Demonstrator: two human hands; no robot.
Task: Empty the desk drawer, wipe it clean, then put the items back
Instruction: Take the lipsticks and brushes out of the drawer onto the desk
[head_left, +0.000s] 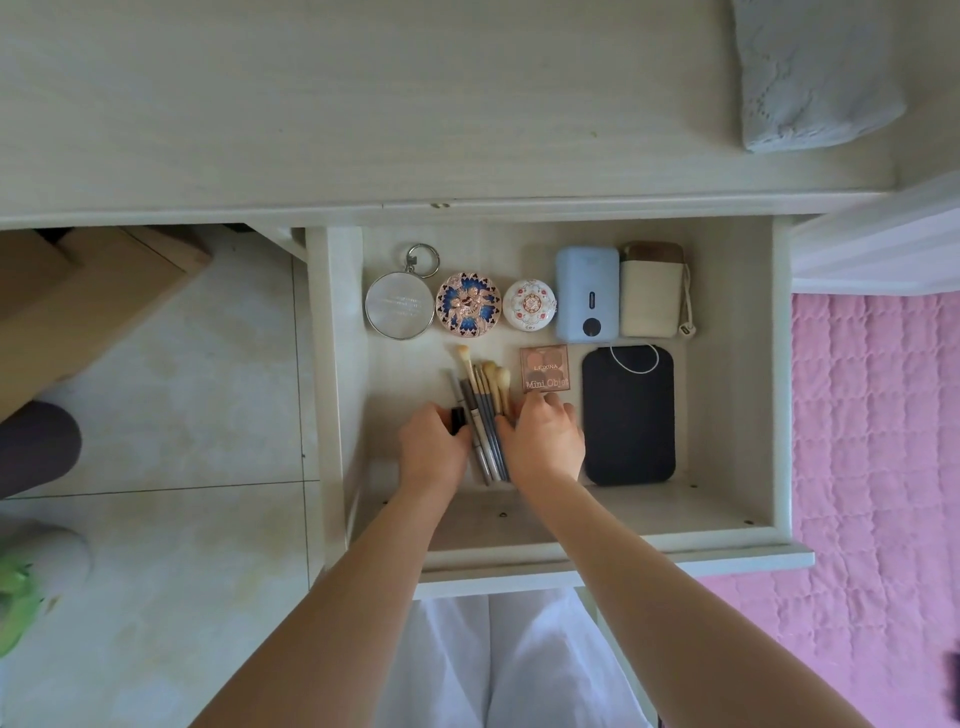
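Note:
The desk drawer (727, 525) is pulled out under me, with items lying in it. A bundle of makeup brushes and pens (485, 395) lies at its front left. My left hand (431, 447) curls round the bundle's left side, at a small black piece. My right hand (545, 441) grips the bundle from the right, its fingertips close to a brown eyeshadow palette (544, 369). A black flat pad (628, 415) lies to the right. Along the back are a round mirror (399, 306), a blue compact (468, 301), a white compact (529, 305), a blue power bank (587, 293) and a beige pouch (649, 291).
The pale desk top (363, 104) lies beyond the drawer, with a grey folded cloth (815, 73) at its far right. A cardboard box (78, 291) stands on the tiled floor to the left. A pink quilt (872, 415) lies to the right.

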